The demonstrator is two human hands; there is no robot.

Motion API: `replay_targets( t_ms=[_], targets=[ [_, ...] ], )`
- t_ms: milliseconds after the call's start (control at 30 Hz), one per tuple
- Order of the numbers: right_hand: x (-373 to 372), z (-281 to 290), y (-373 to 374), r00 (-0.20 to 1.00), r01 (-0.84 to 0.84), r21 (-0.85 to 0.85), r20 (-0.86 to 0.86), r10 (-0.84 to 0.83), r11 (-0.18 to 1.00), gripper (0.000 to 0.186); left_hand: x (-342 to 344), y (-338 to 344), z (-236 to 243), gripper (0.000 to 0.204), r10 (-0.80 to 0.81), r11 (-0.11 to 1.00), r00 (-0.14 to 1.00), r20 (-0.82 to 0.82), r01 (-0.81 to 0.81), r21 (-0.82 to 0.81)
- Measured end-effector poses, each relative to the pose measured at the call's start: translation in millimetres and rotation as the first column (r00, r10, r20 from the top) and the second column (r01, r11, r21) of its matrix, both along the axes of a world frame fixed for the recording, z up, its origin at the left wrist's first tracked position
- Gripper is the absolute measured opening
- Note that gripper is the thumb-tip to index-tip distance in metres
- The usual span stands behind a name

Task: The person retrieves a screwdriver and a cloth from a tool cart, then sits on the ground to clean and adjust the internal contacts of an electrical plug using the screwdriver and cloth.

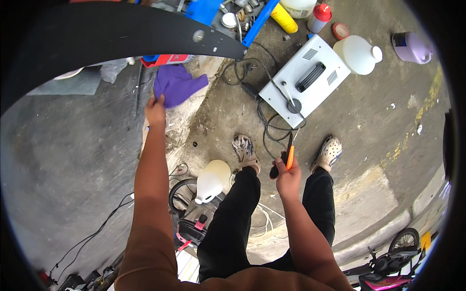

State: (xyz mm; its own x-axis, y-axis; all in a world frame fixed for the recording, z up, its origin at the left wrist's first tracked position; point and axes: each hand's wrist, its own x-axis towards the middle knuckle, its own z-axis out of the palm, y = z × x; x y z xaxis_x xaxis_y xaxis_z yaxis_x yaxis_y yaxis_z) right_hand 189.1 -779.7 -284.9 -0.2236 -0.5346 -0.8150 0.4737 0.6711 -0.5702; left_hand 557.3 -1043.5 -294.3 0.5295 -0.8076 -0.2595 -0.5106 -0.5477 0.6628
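two hands are busy. left hand point(155, 110) pinches one purple cloth point(177, 86) near the edge of the grey bench point(73, 145), under a black curved panel point(121, 34). right hand point(287, 175) is closed around one orange-handled tool point(289, 156) over the bare floor point(378, 126), near one white box point(306, 80).

— What is the ground like here?
— A rough, stained concrete floor point(383, 121) in flat daylight, with worn yellow paint marks point(427, 102) toward its right edge and a pale curb point(378, 233) curving along the lower right.

— And what stands about on it?
— A white metal box with a black handle point(306, 77) near the top, black cables point(267, 126) trailing from it, a white jug point(358, 54) just beside it, a blue tray of metal parts point(233, 12) at the top edge, and a small bike point(388, 264) in the lower right corner.
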Motion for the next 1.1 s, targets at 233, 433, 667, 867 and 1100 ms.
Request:
replay_targets(
  t_ms=[233, 433, 667, 867, 1100],
  targets=[
    [-15.0, 44.7, 21.8, 0.876, -0.482, -0.138, -0.074, 0.476, 0.865, 0.013, -35.3, 177.1, 143.3, 0.023, 0.204, 0.976, 0.914, -0.352, -0.218, 0.001],
    [-34.4, 166.0, 36.9, 0.868, -0.461, -0.31, 0.04, 0.495, 0.832, 0.015, -132.4, 236.9, 222.7, 0.033, -0.124, 0.853, 0.816, -0.565, 0.378, 0.359],
    [-105.8, 319.4, 21.1, 0.783, -0.575, -0.273, 0.088, 0.615, 0.771, 0.02, -275.7, 267.5, 294.2, 0.033, -0.478, 0.845, 0.752, -0.455, 0.535, -0.002],
    [-162.1, 408.5, -0.4, 0.628, -0.749, -0.36, -0.118, 0.769, 0.556, 0.018, -323.9, 287.5, 363.7, 0.038, -0.416, 0.902, 0.821, -0.391, 0.428, -0.061],
    [-145.6, 489.5, -47.2, 0.727, -0.617, -0.544, -0.119, 0.676, 0.568, 0.026, -315.3, 294.1, 381.4, 0.026, 0.086, 0.995, 0.516, -0.853, -0.085, 0.049]
  ],
)
